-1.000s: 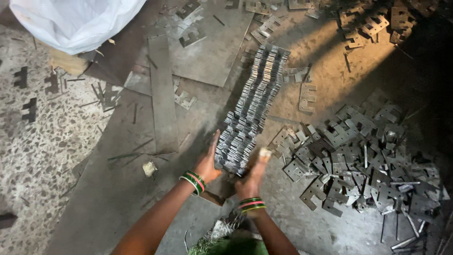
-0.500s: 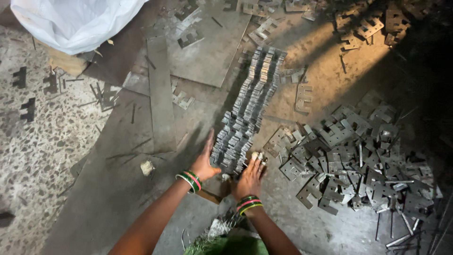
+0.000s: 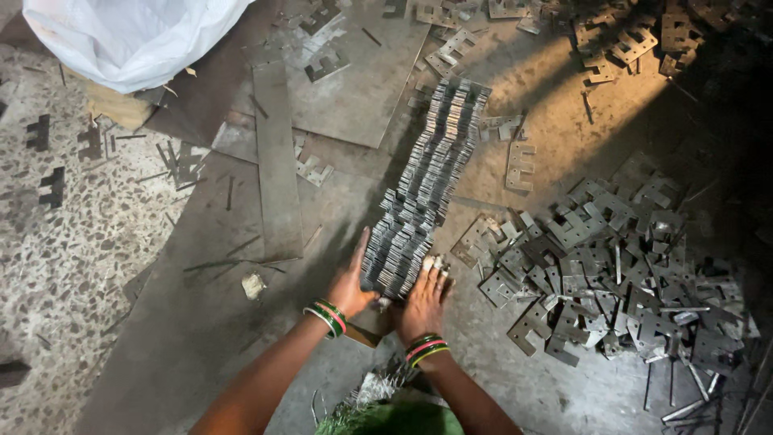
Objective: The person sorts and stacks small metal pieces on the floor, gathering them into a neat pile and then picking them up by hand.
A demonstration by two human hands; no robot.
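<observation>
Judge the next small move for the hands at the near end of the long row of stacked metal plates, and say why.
Probably press both palms inward to square the near end. The left hand lies flat against the row of plates on its left side and the right hand meets its end, yet the row bends in a wavy line and the nearest plates sit uneven. Neither hand grips a plate.

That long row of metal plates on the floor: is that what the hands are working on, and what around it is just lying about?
In hand:
- row of stacked plates
- left hand on its near end
- right hand on its near end

Lying about:
- loose plate heap
- white sack
- flat metal strip
- large metal sheet
</observation>
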